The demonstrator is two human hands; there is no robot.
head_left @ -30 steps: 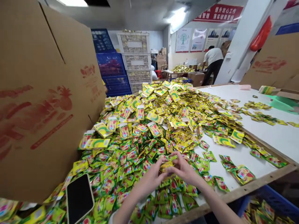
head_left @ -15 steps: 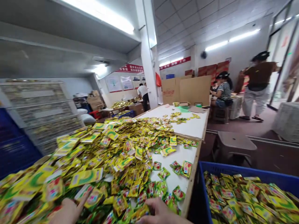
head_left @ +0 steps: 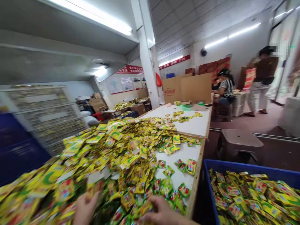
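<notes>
A large heap of small yellow and green printed packets [head_left: 131,147] covers most of the white table [head_left: 185,154]. At the near edge of the heap, my left hand [head_left: 85,207] pinches a packet with a pale top [head_left: 95,181], blurred by motion. My right hand [head_left: 161,211] lies to its right, low over the heap, its thumb and fingers curled round a yellow packet [head_left: 145,210]. Part of that packet is covered by the fingers. Loose green and red packets [head_left: 184,189] lie just beyond the right hand.
A blue crate [head_left: 248,167] of packets stands right of the table, below a brown stool [head_left: 241,139]. Cardboard [head_left: 197,89] rises at the table's far end. One person sits [head_left: 226,89] and another stands [head_left: 263,75] at the right. Racks [head_left: 47,109] stand left.
My left hand has gone from a stretched finger on the packets to a pinch, lifting a packet. The right hand stays curled. The standing person has turned; a far person has left view.
</notes>
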